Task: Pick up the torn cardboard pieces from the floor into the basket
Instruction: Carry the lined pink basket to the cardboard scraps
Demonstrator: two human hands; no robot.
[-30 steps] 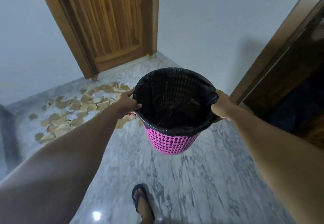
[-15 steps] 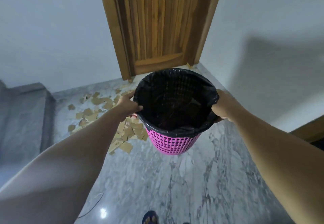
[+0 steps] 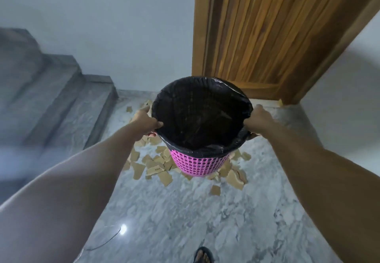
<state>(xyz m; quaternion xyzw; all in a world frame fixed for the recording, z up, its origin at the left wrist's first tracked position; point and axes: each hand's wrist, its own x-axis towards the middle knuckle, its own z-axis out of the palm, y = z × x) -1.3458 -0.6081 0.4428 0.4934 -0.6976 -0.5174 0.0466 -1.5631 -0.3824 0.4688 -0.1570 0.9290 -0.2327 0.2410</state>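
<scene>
Over cardboard pieces [image 3: 154, 169], basket [image 3: 199, 163], writing unreadable

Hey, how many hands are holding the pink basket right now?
2. The left hand grips the basket rim on its left side; the right hand grips the rim on its right side.

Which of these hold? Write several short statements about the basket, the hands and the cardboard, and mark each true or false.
1. Both hands grip the basket rim: left hand, right hand. True.
2. The basket has a white liner. False: the liner is black.
3. The cardboard pieces lie on the floor. True.
4. The wooden door stands wide open. False: it is shut.
5. The basket is blue. False: it is pink.
</scene>
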